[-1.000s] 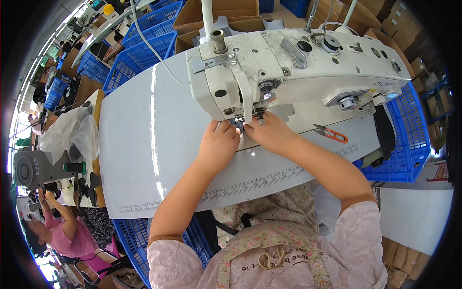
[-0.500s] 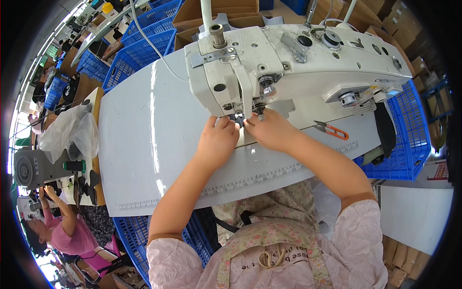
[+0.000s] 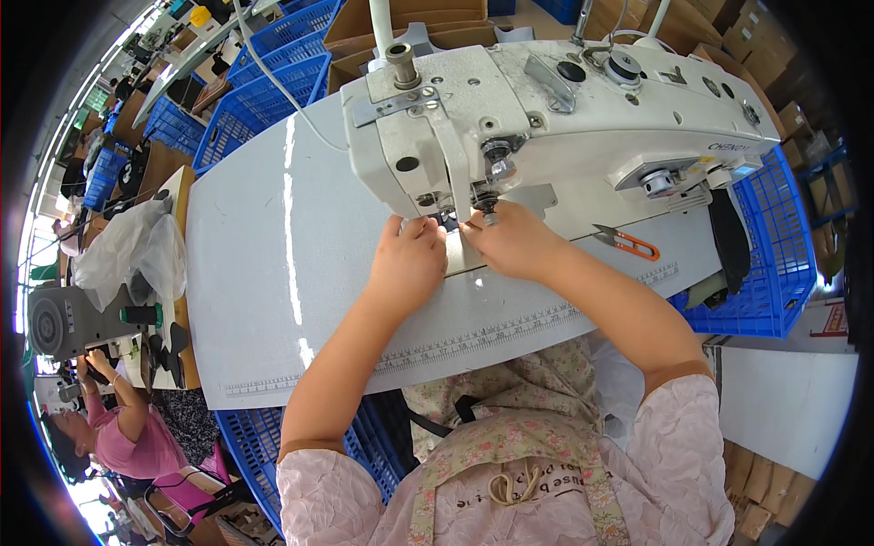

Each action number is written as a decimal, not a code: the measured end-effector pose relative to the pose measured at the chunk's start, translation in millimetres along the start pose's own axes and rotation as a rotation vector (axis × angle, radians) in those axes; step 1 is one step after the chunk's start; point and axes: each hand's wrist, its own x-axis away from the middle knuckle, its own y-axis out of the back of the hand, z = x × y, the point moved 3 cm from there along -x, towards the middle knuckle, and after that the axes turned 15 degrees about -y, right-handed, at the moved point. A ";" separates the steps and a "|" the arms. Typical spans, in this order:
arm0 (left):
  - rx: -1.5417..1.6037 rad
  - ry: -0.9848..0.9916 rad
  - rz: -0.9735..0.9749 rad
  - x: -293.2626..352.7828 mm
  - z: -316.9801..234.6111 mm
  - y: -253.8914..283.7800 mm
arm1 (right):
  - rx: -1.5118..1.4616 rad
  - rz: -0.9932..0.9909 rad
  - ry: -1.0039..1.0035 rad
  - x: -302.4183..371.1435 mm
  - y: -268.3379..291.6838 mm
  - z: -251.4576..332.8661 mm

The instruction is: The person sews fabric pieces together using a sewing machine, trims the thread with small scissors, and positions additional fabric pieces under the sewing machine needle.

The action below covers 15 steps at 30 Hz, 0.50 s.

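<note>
A white sewing machine stands across the grey table top. My left hand is closed beside its needle area, fingertips bent together just left of the presser foot. On the other side, my right hand is closed too, its thumb and fingers pinched near the foot. Between the two sets of fingertips, a small dark piece shows under the machine head. Most of it is hidden by my fingers and the machine, so its kind is unclear. Orange-handled thread snips lie right of my right hand.
A printed ruler strip runs along the near table edge. Blue crates stand at the right and behind on the left. Left of the table, a person in pink sits by another machine; a clear plastic bag lies there.
Both hands stay at the needle area; my left hand has shifted slightly to the left. Between the fingertips, the dark piece looks a little different in outline. The snips have not moved.
</note>
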 end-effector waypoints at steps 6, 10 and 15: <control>0.005 0.019 0.019 -2.7 1.1 3.3 | -0.011 0.078 -0.027 -3.3 -4.3 -4.7; 0.012 0.046 0.076 -4.9 2.6 2.7 | -0.024 0.093 -0.060 -4.4 -3.6 -4.5; 0.028 0.097 0.089 -7.9 3.8 0.7 | -0.153 -0.046 -0.058 -5.8 -3.5 -5.6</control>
